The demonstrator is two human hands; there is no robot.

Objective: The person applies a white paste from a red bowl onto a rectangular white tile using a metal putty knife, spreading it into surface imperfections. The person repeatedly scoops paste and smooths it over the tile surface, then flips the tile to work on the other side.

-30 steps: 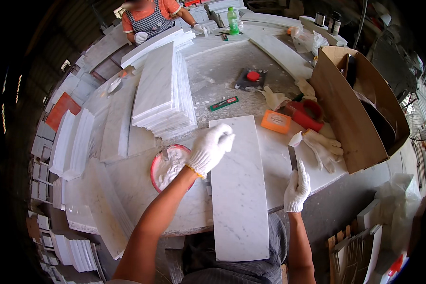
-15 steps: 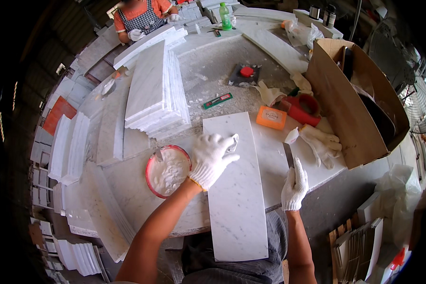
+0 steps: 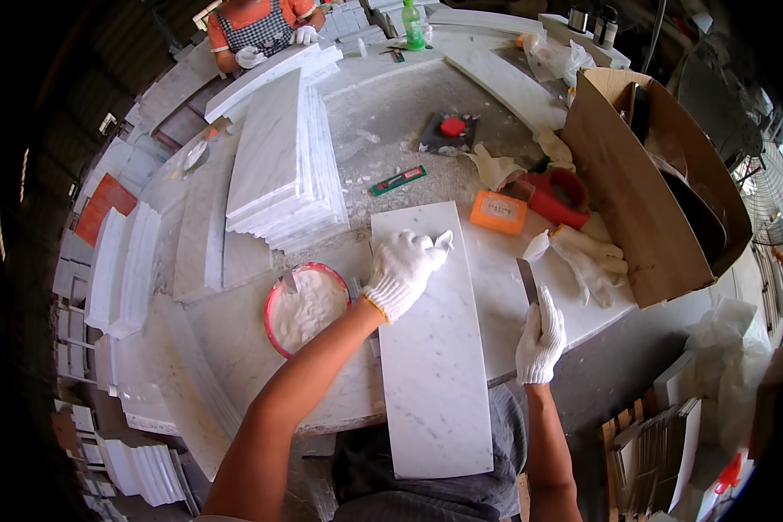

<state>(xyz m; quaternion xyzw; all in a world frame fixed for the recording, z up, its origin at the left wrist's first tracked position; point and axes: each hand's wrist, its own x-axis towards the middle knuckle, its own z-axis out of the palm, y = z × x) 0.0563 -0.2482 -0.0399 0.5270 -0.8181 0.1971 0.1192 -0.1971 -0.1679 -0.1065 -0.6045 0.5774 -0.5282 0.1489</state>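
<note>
While the white marble slab (image 3: 431, 348) lies lengthwise across the worktable's (image 3: 409, 122) near edge, overhanging toward the person, the gloved left hand (image 3: 402, 271) presses flat on its far end, fingers together, steadying it. The gloved right hand (image 3: 539, 337) grips a putty knife (image 3: 527, 280) beside the slab's right edge, fingers wrapped round the handle. A red-rimmed bowl of white paste (image 3: 306, 308) sits just left, within reach.

Both hands wear white knitted work gloves: the left hand (image 3: 404, 270) has a thin yellow band at its cuff (the right hand (image 3: 540, 341) shows a plain ribbed cuff). Forearms are bare, no sleeves. Grey cloth covers the lap below the marble slab (image 3: 431, 348).
</note>
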